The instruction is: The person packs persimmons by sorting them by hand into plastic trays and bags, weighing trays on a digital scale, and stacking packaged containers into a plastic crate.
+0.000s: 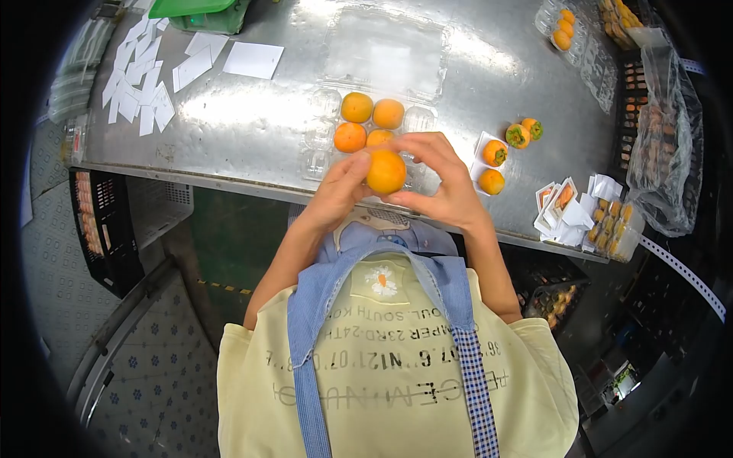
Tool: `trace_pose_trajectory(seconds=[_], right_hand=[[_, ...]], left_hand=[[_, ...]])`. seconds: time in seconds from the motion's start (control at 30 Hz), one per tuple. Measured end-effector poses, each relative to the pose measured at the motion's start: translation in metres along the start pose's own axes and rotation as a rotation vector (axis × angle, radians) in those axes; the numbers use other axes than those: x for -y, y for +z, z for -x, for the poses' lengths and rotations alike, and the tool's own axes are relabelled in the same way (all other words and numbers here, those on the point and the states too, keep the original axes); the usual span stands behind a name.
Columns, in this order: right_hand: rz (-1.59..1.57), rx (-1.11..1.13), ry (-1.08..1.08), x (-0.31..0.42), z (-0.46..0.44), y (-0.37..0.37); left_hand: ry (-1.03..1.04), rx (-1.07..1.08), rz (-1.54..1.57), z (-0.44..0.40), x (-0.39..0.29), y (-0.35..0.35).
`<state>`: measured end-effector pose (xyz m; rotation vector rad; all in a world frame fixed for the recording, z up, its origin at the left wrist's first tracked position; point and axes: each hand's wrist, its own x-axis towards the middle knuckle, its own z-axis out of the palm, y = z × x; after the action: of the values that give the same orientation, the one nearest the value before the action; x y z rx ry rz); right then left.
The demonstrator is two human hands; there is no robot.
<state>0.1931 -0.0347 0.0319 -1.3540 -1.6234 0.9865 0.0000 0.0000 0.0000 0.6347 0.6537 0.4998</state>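
Steel counter [252, 141], bright glare across it. Persimmon [386, 171] up at near edge, between both hands: left hand [338, 191], grip closed on one side; right hand [443, 182], grip curved round other side, thumb low, finger high. Just beyond, clear tray [321, 122] bearing four more fruits [356, 108]. To right, two on white card [480, 145], another pair [518, 136] near. Farther out, picture cards [563, 217] right, white papers [253, 60] left, near green lid [191, 7].

Hands [340, 191] [452, 185] close together, fingers [434, 148] bent, bare forearms [284, 263] aslant toward each other
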Motion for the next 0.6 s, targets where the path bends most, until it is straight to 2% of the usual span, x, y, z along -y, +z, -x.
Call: trace_pose_trajectory(seconds=[0.07,0.17,0.27,0.37,0.47,0.6], right_hand=[[0.114,-0.004,-0.089,0.001,-0.002,0.002],[0.195,0.003,-0.087,0.002,0.0,0.003],[-0.011,-0.018,0.073,-0.003,0.002,0.013],[-0.207,-0.109,0.254,-0.007,0.001,0.018],[0.007,-0.028,0.185,0.001,-0.001,0.017],[0.155,0.117,0.12,0.006,-0.007,0.016]], left_hand=[[-0.002,-0.038,0.009,-0.001,0.002,0.001],[-0.03,0.087,0.005,-0.003,0.012,-0.009],[-0.196,0.055,0.231,0.002,-0.007,0.001],[-0.217,0.089,0.303,-0.001,-0.003,-0.007],[-0.178,-0.057,0.166,-0.001,-0.006,0.001],[-0.153,-0.088,-0.014,-0.001,-0.006,0.0]])
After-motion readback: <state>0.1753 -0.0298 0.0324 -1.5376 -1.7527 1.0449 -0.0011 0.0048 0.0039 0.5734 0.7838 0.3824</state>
